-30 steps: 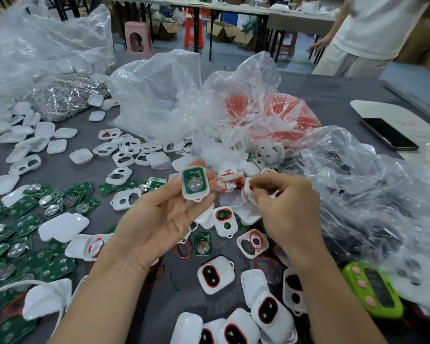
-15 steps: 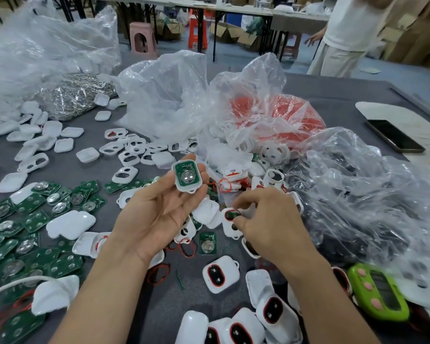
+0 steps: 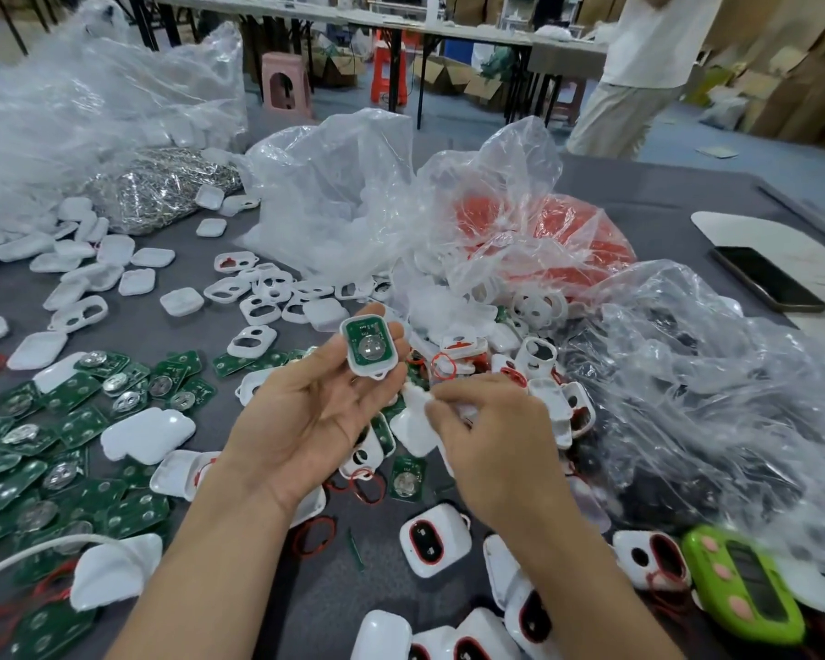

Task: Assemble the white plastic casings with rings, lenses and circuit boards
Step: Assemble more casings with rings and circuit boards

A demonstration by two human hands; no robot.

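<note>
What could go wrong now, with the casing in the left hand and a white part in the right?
The left hand holds the casing far out on its fingers; the board faces up uncovered, so a tilt might let it fall out.
The right hand pinches a white part in a crowded pile; a red ring nearby could snag and come along.

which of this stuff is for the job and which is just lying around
For the job: board-filled casing in left hand; white part in right hand; loose circuit boards; empty casings; bagged red rings.
Just lying about: phone; green gadget; pink stool.
</note>
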